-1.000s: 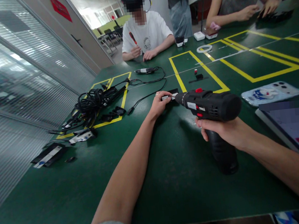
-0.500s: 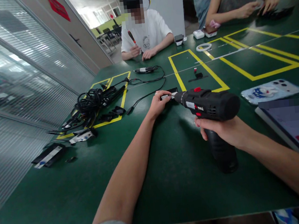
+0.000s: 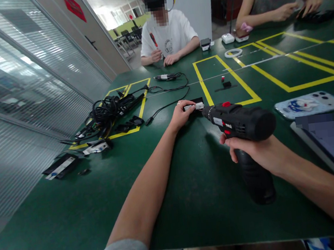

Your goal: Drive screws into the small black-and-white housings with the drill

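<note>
My right hand (image 3: 256, 149) is wrapped around the grip of a black cordless drill (image 3: 241, 120) with red switches. The drill lies level above the table, its chuck pointing left toward my left hand. My left hand (image 3: 180, 115) closes on a small black case with a white part (image 3: 198, 105), pressing it against the table with thumb and fingers. The drill's tip is right beside the case; whether it touches cannot be made out. My left fingers hide part of the case.
Left on the green table (image 3: 128, 208) lie a heap of black cables (image 3: 106, 111) and black-and-white parts (image 3: 60, 166). A phone (image 3: 309, 104) and a tablet-like device (image 3: 333, 143) are at right. Across sits a person holding a screwdriver (image 3: 153, 41); another person's hands (image 3: 289, 10) work at far right.
The drill has drawn back slightly from the case and dipped toward me, so more of the white part shows. My left hand stays on the case. The whole view has shifted a little.
</note>
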`<state>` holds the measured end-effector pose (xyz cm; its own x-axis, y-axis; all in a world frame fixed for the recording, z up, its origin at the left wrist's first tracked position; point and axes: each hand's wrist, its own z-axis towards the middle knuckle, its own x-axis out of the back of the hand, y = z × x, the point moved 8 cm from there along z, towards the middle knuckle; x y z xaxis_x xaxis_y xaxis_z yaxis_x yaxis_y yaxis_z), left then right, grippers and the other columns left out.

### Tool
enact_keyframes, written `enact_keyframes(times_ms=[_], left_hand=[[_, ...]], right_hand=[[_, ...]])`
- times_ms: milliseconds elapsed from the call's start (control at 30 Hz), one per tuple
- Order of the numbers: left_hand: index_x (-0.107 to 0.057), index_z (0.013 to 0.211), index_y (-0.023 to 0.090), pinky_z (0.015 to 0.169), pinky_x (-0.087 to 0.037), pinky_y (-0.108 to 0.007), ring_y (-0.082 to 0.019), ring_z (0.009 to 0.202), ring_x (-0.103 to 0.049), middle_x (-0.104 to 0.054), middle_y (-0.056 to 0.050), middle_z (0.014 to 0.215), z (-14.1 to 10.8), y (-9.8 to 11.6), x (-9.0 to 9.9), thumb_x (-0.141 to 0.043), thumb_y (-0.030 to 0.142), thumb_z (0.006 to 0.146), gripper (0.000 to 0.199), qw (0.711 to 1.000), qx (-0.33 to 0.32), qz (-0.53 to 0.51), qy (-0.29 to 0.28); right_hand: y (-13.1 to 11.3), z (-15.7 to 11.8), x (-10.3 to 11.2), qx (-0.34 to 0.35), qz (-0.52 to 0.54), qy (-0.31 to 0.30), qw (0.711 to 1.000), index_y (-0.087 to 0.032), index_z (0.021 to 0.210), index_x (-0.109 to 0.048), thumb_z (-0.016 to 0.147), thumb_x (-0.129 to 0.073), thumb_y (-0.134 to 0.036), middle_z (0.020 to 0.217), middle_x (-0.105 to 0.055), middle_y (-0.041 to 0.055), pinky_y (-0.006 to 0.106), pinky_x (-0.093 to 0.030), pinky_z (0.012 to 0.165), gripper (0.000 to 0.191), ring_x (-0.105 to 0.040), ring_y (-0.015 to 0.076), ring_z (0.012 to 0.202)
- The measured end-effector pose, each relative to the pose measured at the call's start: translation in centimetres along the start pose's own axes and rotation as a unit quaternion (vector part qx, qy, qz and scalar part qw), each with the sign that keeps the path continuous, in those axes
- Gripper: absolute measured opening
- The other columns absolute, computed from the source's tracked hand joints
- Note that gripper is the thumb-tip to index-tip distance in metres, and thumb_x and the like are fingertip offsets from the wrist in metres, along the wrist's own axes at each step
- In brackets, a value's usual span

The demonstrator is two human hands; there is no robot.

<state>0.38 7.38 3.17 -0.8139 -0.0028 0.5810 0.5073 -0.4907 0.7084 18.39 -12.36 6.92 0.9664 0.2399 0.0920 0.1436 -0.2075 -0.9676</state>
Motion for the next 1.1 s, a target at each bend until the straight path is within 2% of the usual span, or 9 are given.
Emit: enact_keyframes(times_ms=[133, 400, 600, 867, 1100], left_hand=[[-0.071, 0.097, 0.020, 0.099, -0.044, -0.036, -0.021, 0.104, -0.059, -0.069, -0.005, 0.102, 0.0, 0.0, 0.1, -0.061, 0.033, 0.084, 0.021, 1.000, -0.008, -0.001, 0.006], [-0.071, 0.096, 0.020, 0.099, -0.045, -0.036, -0.020, 0.104, -0.060, -0.070, -0.005, 0.103, 0.0, 0.0, 0.1, -0.061, 0.033, 0.084, 0.020, 1.000, 0.003, 0.000, 0.004], [-0.072, 0.095, 0.020, 0.100, -0.045, -0.036, -0.021, 0.104, -0.060, -0.070, -0.005, 0.102, 0.1, -0.3, 0.1, -0.064, 0.033, 0.082, 0.020, 1.000, -0.002, -0.022, 0.003], [-0.072, 0.096, 0.020, 0.100, -0.045, -0.036, -0.020, 0.104, -0.060, -0.070, -0.005, 0.103, 0.2, -0.4, 0.1, -0.064, 0.035, 0.082, 0.022, 1.000, 0.007, -0.025, -0.004], [-0.072, 0.096, 0.020, 0.101, -0.044, -0.036, -0.021, 0.105, -0.060, -0.070, -0.005, 0.105, 0.2, -0.2, 0.1, -0.063, 0.034, 0.082, 0.022, 1.000, 0.007, -0.021, -0.006]], right_hand=[[0.1, -0.1, -0.1, -0.025, 0.022, 0.001, 0.999, -0.020, 0.087, -0.066, 0.080, -0.063, -0.031, 0.064, -0.066, 0.0012, 0.033, -0.044, 0.060, 0.013, -0.059, 0.0176, 0.055], [0.1, 0.1, -0.4, -0.021, 0.003, -0.011, 1.000, -0.020, 0.082, -0.065, 0.081, -0.063, -0.030, 0.057, -0.063, 0.0000, 0.033, -0.043, 0.060, 0.011, -0.059, 0.0175, 0.054], [0.6, 0.5, -0.2, -0.029, 0.025, -0.002, 0.999, -0.020, 0.084, -0.066, 0.080, -0.064, -0.030, 0.062, -0.065, 0.0006, 0.033, -0.043, 0.060, 0.011, -0.058, 0.0166, 0.054], [0.9, 0.5, 0.2, -0.025, -0.029, 0.000, 0.999, -0.020, 0.077, -0.066, 0.082, -0.061, -0.030, 0.059, -0.065, 0.0020, 0.036, -0.043, 0.063, 0.012, -0.060, 0.0194, 0.059], [0.7, 0.7, -0.1, -0.022, -0.002, -0.009, 1.000, -0.022, 0.075, -0.064, 0.080, -0.062, -0.028, 0.058, -0.066, 0.0005, 0.034, -0.044, 0.061, 0.008, -0.060, 0.0183, 0.057]])
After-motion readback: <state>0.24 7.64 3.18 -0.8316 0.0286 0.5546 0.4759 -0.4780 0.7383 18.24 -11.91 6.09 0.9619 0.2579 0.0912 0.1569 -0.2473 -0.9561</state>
